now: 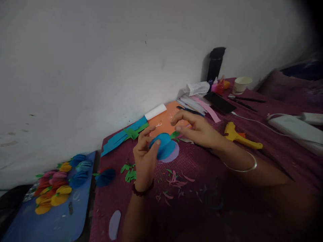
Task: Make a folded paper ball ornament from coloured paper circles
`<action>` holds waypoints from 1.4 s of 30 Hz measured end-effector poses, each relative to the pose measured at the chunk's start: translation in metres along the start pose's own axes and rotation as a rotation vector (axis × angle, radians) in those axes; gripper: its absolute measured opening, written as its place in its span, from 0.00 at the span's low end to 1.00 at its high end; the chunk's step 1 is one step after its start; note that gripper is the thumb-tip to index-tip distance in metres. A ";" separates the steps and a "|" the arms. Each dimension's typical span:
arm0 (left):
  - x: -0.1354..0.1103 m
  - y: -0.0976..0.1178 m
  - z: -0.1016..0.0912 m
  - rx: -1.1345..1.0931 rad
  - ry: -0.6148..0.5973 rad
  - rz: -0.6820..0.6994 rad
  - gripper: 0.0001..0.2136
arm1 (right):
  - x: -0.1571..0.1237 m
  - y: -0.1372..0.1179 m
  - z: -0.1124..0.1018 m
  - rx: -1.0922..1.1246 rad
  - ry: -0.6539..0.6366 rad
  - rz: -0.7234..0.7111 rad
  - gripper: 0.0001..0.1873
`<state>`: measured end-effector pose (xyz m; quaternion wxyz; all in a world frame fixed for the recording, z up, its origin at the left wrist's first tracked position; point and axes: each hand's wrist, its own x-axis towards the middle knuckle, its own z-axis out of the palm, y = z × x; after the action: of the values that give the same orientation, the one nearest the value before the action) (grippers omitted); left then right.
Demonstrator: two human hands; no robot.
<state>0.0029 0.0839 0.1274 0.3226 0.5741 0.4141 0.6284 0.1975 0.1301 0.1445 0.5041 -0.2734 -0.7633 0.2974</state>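
Observation:
My left hand (145, 157) pinches a blue folded paper round (165, 146) between thumb and fingers. Under or behind it shows a lilac paper circle (173, 155); I cannot tell whether the two are joined. A small green paper leaf (175, 134) sits at the top right of the blue round. Just above the leaf hovers my right hand (198, 130), thumb and fingers curved and apart, nothing visible between them. Green paper leaves (130, 172) and pink paper scraps (176, 179) lie on the maroon cloth below.
Layered paper fruits (57, 186) crowd a blue board (65, 222) at left; one blue paper fruit (105, 177) lies on the table edge. Blue strips (121, 137), an orange sheet (161, 122), a phone (220, 102), a yellow tool (241, 137) and a cup (241, 85) lie around.

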 end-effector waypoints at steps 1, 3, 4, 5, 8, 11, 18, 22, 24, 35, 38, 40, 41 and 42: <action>0.001 -0.001 0.000 -0.079 0.031 -0.055 0.04 | 0.001 0.001 -0.002 0.024 0.048 0.010 0.05; 0.004 -0.003 -0.001 -0.240 0.063 -0.185 0.05 | 0.001 0.002 -0.004 0.046 0.075 0.009 0.06; 0.006 -0.005 -0.002 -0.318 0.083 -0.239 0.04 | 0.002 0.003 -0.003 0.042 0.066 0.006 0.05; 0.008 -0.006 -0.002 -0.387 0.101 -0.278 0.04 | 0.001 0.003 -0.001 0.032 0.057 0.011 0.04; 0.012 -0.010 -0.004 -0.513 0.148 -0.309 0.04 | -0.001 0.003 0.009 0.030 0.044 0.073 0.02; 0.014 -0.013 -0.006 -0.545 0.172 -0.284 0.05 | -0.003 0.005 0.022 0.082 0.006 0.160 0.02; 0.011 -0.018 0.004 -0.495 0.187 -0.161 0.04 | -0.007 0.021 0.041 0.198 -0.038 0.220 0.04; 0.006 -0.023 0.010 -0.502 0.164 -0.241 0.07 | -0.005 0.023 0.040 0.198 0.001 0.207 0.04; 0.003 -0.025 0.010 -0.527 0.173 -0.329 0.06 | -0.005 0.021 0.038 0.214 -0.017 0.198 0.03; 0.013 -0.032 0.014 -0.835 0.211 -0.706 0.11 | -0.006 0.018 0.037 0.264 -0.154 0.197 0.06; 0.016 -0.036 0.014 -0.864 0.209 -0.719 0.12 | -0.005 0.021 0.038 0.319 -0.190 0.216 0.09; 0.015 -0.038 0.013 -0.851 0.197 -0.731 0.12 | -0.006 0.023 0.039 0.333 -0.203 0.212 0.09; 0.014 -0.039 0.014 -0.842 0.189 -0.734 0.12 | -0.007 0.025 0.040 0.323 -0.202 0.203 0.09; 0.013 -0.040 0.015 -0.832 0.179 -0.733 0.11 | -0.007 0.026 0.041 0.300 -0.198 0.194 0.09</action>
<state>0.0128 0.1152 0.0977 0.6829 0.1615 0.3293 0.6318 0.1647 0.1347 0.1085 0.4310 -0.2367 -0.7263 0.4803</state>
